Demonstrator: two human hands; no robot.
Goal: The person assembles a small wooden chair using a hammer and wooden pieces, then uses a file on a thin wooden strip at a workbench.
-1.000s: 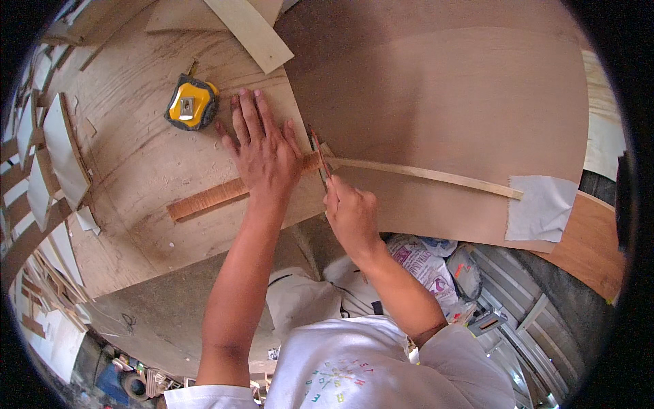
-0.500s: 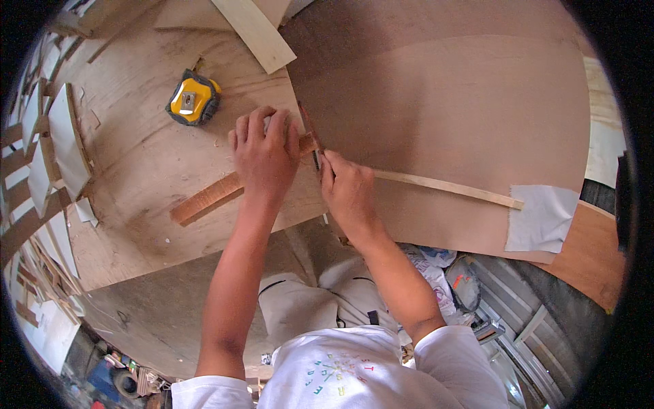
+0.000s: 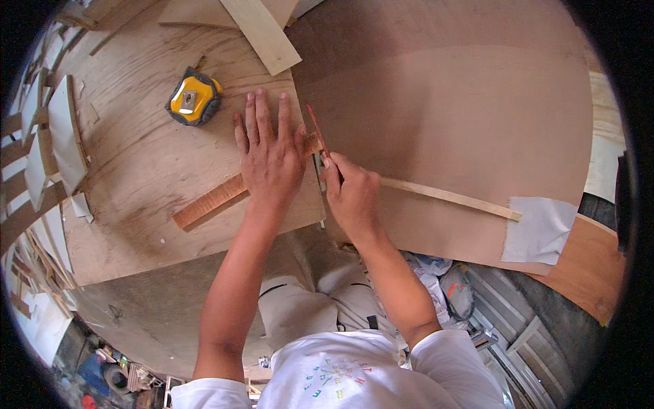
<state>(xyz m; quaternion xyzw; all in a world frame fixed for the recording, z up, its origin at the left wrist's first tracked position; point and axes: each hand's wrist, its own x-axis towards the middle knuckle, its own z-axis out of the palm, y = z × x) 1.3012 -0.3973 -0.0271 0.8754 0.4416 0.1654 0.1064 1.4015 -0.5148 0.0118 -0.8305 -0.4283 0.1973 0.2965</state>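
My left hand (image 3: 274, 162) lies flat with its fingers stretched out, pressing across a reddish-brown wood strip (image 3: 212, 202) on the plywood tabletop (image 3: 146, 153). The strip slants from lower left to upper right, and its middle is hidden under that hand. Closed in a grip, my right hand (image 3: 353, 194) holds a thin red blade-like tool (image 3: 315, 126) by its near end. The tool stands close against the strip's right end, at the tabletop's right edge. It shows almost edge-on, so its exact kind cannot be made out.
A yellow and black tape measure (image 3: 193, 99) lies beyond my left hand. A pale board (image 3: 264, 35) sits at the far edge. On the brown sheet (image 3: 463, 123) to the right are a thin wood stick (image 3: 449, 198) and grey cloth (image 3: 538, 228). Offcuts (image 3: 68, 136) crowd the left.
My left hand's fingers have straightened from a curled hold to lying flat. My right hand and the red tool have shifted slightly nearer to me and right.
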